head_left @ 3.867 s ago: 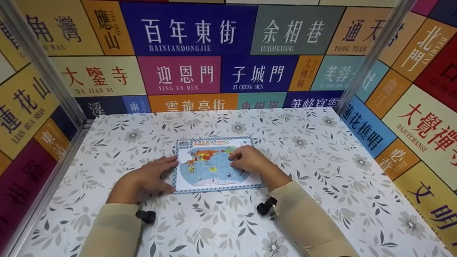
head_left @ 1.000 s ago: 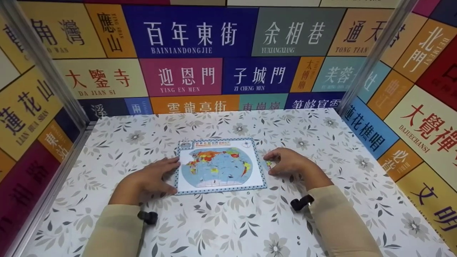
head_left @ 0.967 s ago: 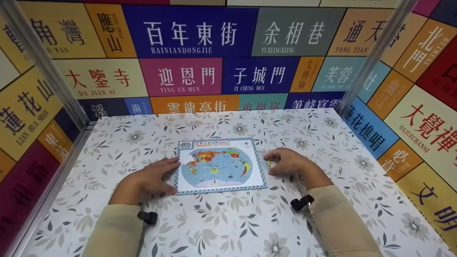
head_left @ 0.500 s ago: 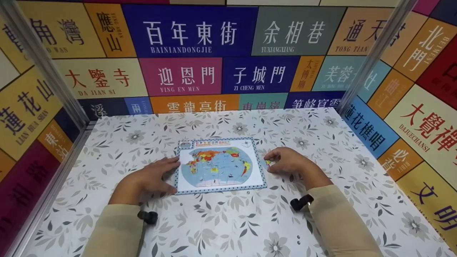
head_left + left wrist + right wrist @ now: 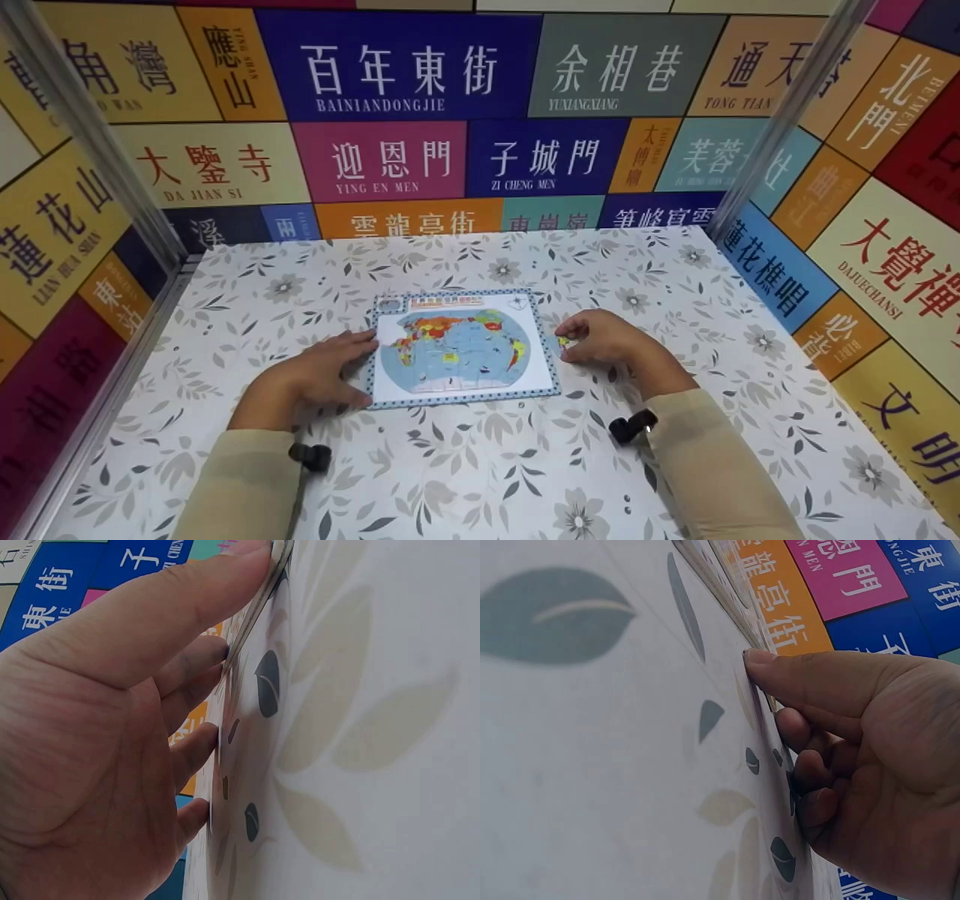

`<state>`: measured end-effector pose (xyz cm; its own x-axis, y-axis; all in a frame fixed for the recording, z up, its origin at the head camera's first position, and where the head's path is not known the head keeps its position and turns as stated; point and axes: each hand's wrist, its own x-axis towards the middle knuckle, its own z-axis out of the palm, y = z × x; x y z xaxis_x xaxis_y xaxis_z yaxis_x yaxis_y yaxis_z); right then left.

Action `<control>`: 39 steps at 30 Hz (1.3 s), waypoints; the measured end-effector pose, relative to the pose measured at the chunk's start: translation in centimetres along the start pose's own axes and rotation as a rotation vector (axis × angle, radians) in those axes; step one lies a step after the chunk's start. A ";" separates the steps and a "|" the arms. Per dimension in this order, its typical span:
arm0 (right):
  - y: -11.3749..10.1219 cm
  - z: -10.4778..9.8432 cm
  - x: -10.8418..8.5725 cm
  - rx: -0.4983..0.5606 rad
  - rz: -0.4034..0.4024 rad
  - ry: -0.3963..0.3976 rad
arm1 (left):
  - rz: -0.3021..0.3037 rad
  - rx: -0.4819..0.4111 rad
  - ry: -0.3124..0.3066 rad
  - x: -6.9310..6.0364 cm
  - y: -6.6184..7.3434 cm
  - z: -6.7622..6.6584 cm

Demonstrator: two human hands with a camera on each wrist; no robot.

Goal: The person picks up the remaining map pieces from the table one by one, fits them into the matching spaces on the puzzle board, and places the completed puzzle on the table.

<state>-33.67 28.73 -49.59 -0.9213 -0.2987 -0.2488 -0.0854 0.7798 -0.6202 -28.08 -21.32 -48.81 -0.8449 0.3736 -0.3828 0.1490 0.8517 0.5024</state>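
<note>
A world map jigsaw puzzle (image 5: 465, 352) in a blue dotted frame lies flat near the middle of the table. My left hand (image 5: 319, 369) rests at its left edge, fingers extended and thumb by the near left corner; the left wrist view shows this hand (image 5: 97, 727) with its thumb at the frame's edge. Just right of the frame, my right hand (image 5: 604, 341) pinches a small puzzle piece (image 5: 564, 343) with yellow on it, low over the table. The right wrist view has the hand (image 5: 877, 757) with its other fingers curled; the piece is mostly hidden there.
The table (image 5: 450, 480) wears a white cloth printed with grey leaves and flowers. Colourful panels with Chinese lettering (image 5: 405, 64) wall the back and both sides, with metal posts (image 5: 787, 112) at the corners. Each sleeve carries a black wrist device (image 5: 634, 426).
Since the oldest frame, my right hand has moved off the map's right part to beside the frame, where a pinched piece shows. Over the last second both hands stay almost still.
</note>
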 end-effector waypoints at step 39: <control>-5.7 1.7 1.7 0.097 -0.043 0.064 | -0.029 -0.005 0.011 -0.1 0.1 0.1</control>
<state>-34.10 22.90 -47.74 -0.9403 -0.2923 -0.1742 -0.0910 0.7093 -0.6990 -27.93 -21.19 -48.82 -0.8544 0.3446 -0.3890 0.1215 0.8603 0.4950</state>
